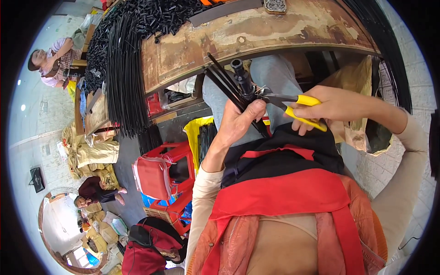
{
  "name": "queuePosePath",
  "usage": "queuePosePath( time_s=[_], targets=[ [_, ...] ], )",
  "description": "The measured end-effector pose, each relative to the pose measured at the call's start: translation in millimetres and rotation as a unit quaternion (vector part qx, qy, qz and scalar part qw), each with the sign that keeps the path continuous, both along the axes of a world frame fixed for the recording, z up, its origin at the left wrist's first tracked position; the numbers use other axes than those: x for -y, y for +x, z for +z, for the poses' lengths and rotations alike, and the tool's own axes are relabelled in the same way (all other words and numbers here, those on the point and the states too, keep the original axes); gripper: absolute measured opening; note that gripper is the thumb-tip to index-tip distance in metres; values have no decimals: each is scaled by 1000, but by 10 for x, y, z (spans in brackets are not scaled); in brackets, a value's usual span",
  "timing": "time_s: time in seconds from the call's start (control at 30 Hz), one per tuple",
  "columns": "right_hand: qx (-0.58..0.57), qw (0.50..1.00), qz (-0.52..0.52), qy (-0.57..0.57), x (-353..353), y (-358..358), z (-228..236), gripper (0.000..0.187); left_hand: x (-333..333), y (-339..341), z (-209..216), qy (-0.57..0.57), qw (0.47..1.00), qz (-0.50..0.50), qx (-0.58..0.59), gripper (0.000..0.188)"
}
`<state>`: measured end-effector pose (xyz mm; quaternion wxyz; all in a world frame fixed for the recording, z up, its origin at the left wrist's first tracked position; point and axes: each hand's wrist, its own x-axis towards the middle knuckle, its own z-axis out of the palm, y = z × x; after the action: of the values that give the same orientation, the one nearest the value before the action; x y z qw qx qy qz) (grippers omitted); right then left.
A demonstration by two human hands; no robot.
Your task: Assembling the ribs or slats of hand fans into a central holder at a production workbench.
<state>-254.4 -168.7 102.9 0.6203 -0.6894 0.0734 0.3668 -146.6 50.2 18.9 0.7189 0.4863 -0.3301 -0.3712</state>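
My left hand [238,121] is closed around a bundle of thin black rods [222,82] with black tubular fittings [243,78] at its upper end. The bundle slants upward above my lap, just short of the table edge. In my right hand [316,107] is a pair of yellow-handled scissors [306,100], fingers wrapped round the grips. Its dark blades point left and meet the fittings just above my left thumb. Pale thin strands or wire show at the blade tips; what exactly they are is too small to tell.
A worn wooden table [183,57] lies ahead, with a heap of black tubular parts [160,18] and long black rods [123,78] hanging off its left edge. Red plastic stools [158,176] stand to my left. Several other people [57,62] are along the left side. Brown sacks [94,151] lie beyond.
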Motion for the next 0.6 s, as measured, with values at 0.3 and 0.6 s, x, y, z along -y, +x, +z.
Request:
queuePosePath(
  time_s=[0.3,0.6],
  targets=[
    [-93,996,-12,6,-49,-16,108,37,-11,10,-11,8,1000,-17,-13,33],
    [-76,981,33,-176,32,82,508,41,81,-43,39,10,1000,13,-21,20]
  ],
)
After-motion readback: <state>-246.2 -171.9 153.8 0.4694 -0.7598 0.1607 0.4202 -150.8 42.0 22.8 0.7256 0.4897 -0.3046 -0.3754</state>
